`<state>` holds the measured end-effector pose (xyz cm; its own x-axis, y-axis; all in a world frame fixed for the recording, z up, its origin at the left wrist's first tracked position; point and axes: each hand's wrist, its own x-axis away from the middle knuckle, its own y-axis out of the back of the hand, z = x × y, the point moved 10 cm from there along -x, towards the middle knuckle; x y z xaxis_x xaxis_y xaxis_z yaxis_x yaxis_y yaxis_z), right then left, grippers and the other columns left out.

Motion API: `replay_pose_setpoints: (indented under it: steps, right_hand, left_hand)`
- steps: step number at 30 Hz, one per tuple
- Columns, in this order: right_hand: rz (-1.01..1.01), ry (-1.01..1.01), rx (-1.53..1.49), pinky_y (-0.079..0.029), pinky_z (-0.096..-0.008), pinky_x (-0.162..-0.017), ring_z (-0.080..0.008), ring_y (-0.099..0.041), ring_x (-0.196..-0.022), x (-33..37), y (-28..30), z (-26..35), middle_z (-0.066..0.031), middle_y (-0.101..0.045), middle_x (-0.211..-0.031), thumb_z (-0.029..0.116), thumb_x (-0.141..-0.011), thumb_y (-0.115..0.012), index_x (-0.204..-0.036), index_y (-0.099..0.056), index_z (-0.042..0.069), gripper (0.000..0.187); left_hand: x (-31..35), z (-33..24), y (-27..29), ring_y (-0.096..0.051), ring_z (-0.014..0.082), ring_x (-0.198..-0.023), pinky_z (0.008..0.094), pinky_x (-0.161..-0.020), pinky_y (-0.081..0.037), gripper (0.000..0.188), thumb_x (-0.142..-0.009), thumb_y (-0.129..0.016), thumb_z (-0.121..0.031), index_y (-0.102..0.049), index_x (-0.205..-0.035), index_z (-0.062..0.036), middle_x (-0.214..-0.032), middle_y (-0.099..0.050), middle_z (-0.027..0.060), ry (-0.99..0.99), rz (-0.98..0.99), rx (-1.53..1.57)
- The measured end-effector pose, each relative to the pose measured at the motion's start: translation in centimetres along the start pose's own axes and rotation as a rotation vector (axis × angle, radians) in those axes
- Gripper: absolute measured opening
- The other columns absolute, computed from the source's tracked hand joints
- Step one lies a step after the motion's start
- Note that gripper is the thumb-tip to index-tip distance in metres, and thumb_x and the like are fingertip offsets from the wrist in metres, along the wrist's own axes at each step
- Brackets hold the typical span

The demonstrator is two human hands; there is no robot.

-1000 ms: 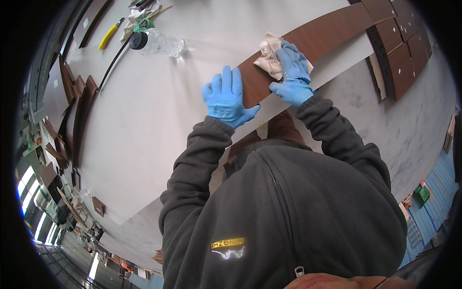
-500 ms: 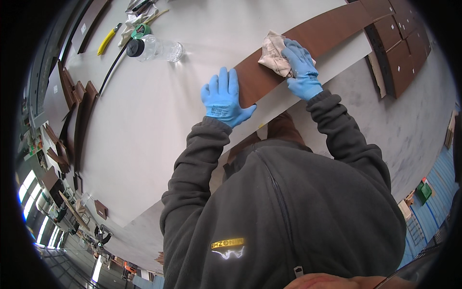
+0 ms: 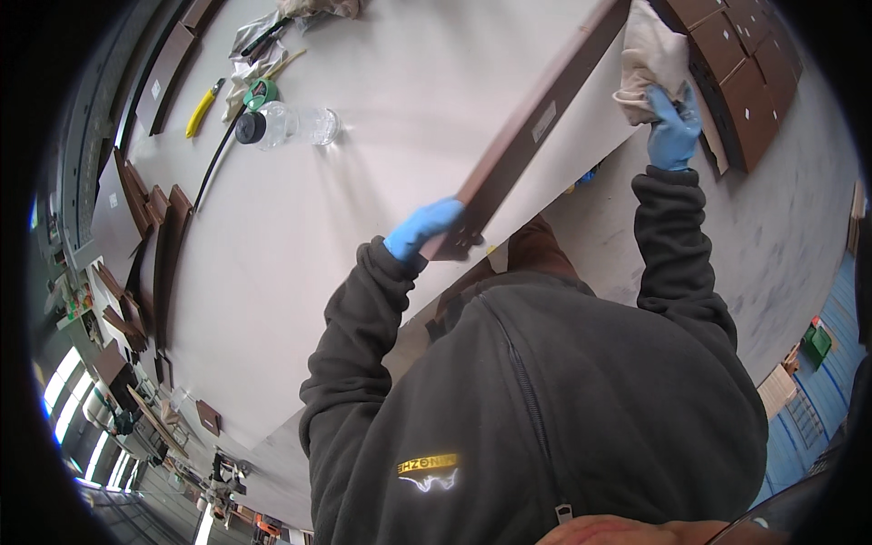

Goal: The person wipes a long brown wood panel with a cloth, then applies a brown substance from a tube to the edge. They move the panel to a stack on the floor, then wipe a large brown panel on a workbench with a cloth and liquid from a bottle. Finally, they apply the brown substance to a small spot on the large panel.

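In the head view, the blue-gloved left hand [image 3: 423,229] is closed around the near end of a long, narrow brown board [image 3: 527,136], which slants across the pale, flat bench [image 3: 300,236] toward the upper right, tilted so that a small whitish label [image 3: 544,122] shows on its side. The blue-gloved right hand [image 3: 674,136] is clamped on a crumpled beige cloth [image 3: 656,59] near the board's far end; whether cloth and board touch cannot be told. Farther left lie a clear plastic bottle with a black cap [image 3: 295,124] and a yellow-handled tool [image 3: 204,109]. Brown panels with small white labels [image 3: 749,100] stand at the right.
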<state>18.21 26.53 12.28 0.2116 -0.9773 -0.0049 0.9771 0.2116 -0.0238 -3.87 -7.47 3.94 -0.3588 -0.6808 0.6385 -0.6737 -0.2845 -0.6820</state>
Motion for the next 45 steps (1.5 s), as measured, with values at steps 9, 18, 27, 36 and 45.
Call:
replay_pose_setpoints:
  steps: [9, 18, 27, 36, 45]
  right_hand:
    - [0.31, 0.591, 0.581, -0.052, -0.0414, -0.105, -0.0332, -0.066, -0.119, 1.3, -12.7, -3.9, -0.0172, -0.066, -0.139, 0.002, -0.093, -0.064, -0.135, -0.063, 0.003, 0.042]
    - [0.863, 0.732, 0.767, -0.053, -0.0439, -0.103, -0.0297, -0.066, -0.118, 23.1, -28.0, -1.6, -0.0117, -0.069, -0.122, 0.016, -0.088, -0.069, -0.118, -0.069, 0.007, 0.031]
    - [0.787, 0.818, 0.609, -0.054, -0.0426, -0.097, -0.0334, -0.067, -0.114, 22.8, -29.3, 0.0, -0.0143, -0.069, -0.122, 0.014, -0.079, -0.073, -0.112, -0.066, 0.006, 0.034]
    - [1.096, 0.821, 0.467, -0.046, -0.0463, -0.115, -0.0282, -0.061, -0.132, 31.2, -25.2, 0.7, -0.0152, -0.067, -0.133, 0.006, -0.084, -0.066, -0.125, -0.066, -0.001, 0.041]
    - [0.824, 0.582, 0.182, -0.046, -0.0503, -0.112, -0.0465, -0.058, -0.134, 20.1, -24.7, 7.8, -0.0303, -0.061, -0.141, 0.001, -0.095, -0.055, -0.135, -0.061, -0.005, 0.041]
  left_hand:
    - [-0.6, 1.0, 1.6, -0.048, 0.0511, -0.142, 0.0723, -0.107, -0.045, 0.098, -0.099, -0.039, -0.08, -0.031, -0.164, -0.0069, -0.166, -0.036, 0.023, -0.304, 0.118, 0.346]
    - [0.8, 5.3, 9.4, -0.051, 0.0407, -0.14, 0.0575, -0.115, -0.044, 0.113, -0.087, -0.041, -0.093, -0.039, -0.159, -0.0053, -0.16, -0.046, 0.0157, -0.588, -0.474, 0.862]
    - [2.1, 3.4, 6.1, -0.051, 0.0359, -0.138, 0.0555, -0.115, -0.044, 0.124, -0.071, -0.05, -0.101, -0.046, -0.152, -0.0073, -0.156, -0.05, 0.0119, -0.662, 0.022, 0.924]
    - [5.1, -0.1, 4.6, -0.053, 0.0425, -0.134, 0.054, -0.113, -0.046, 0.146, -0.066, -0.041, -0.108, -0.029, -0.164, -0.0013, -0.156, -0.043, 0.0334, -0.735, 0.213, 0.647]
    - [3.7, 1.9, 6.3, -0.027, 0.0398, -0.158, 0.0614, -0.127, -0.022, 0.145, -0.062, -0.039, -0.11, -0.029, -0.167, -0.0099, -0.172, -0.028, 0.0174, -0.714, 0.077, 0.816]
